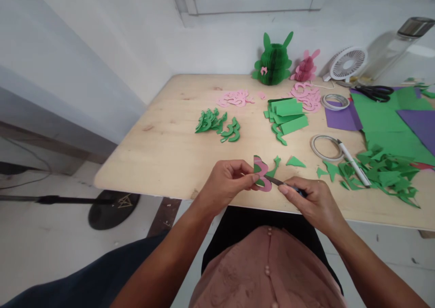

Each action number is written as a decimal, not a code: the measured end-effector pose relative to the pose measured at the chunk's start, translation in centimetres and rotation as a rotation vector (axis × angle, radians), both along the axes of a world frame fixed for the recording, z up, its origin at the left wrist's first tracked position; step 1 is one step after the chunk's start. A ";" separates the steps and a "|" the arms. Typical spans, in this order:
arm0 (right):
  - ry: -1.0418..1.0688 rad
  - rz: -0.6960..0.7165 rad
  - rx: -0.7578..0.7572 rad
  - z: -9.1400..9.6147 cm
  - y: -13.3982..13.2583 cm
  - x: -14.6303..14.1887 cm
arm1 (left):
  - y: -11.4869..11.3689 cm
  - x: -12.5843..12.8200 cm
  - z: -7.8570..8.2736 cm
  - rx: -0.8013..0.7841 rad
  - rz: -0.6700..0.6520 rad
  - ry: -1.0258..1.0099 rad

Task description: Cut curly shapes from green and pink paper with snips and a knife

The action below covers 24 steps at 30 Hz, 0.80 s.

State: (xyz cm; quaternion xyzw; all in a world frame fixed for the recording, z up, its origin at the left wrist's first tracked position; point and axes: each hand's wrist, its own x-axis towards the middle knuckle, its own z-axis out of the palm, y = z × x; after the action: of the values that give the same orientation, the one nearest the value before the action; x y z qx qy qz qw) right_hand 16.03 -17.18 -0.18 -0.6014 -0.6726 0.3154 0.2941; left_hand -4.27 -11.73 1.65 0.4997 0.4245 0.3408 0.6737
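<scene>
My left hand (234, 175) pinches a small pink and green paper cutout (267, 185) with scalloped edges, just over the table's front edge. In my right hand (314, 201) is a pair of scissors (274, 180), its dark blades pointing left and meeting the cutout's right side. My fingers cover most of the scissors' handle, where a bit of dark blue shows. Behind the cutout lies a thin green paper scrap (273, 167), and a green triangular scrap (295, 162) rests to its right.
Green cut pieces (210, 121), folded green strips (290, 115) and pink cutouts (234, 98) lie on the wooden table (152, 144). At right are a tape roll (316, 150), white pen (354, 163), green scraps (390, 178) and black scissors (374, 92). Paper rabbits (273, 65) and a fan (348, 63) stand behind.
</scene>
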 end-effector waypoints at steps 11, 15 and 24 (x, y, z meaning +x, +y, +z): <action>0.024 -0.019 -0.058 0.0 0.1 0.6 | 0.2 0.0 -0.3 -0.010 0.018 -0.016; 0.209 -0.155 -0.055 -0.6 0.1 1.0 | 0.1 0.0 -1.0 -0.063 0.053 -0.025; 0.553 -0.247 -0.109 -1.7 1.0 -1.2 | -0.5 1.3 -2.0 -0.164 0.088 -0.090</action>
State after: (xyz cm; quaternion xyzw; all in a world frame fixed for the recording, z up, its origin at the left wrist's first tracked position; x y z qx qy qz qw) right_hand 14.78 -16.19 -1.92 -0.5847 -0.4709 0.4646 0.4695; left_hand -3.01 -12.18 -0.36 0.4081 0.4418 0.3561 0.7152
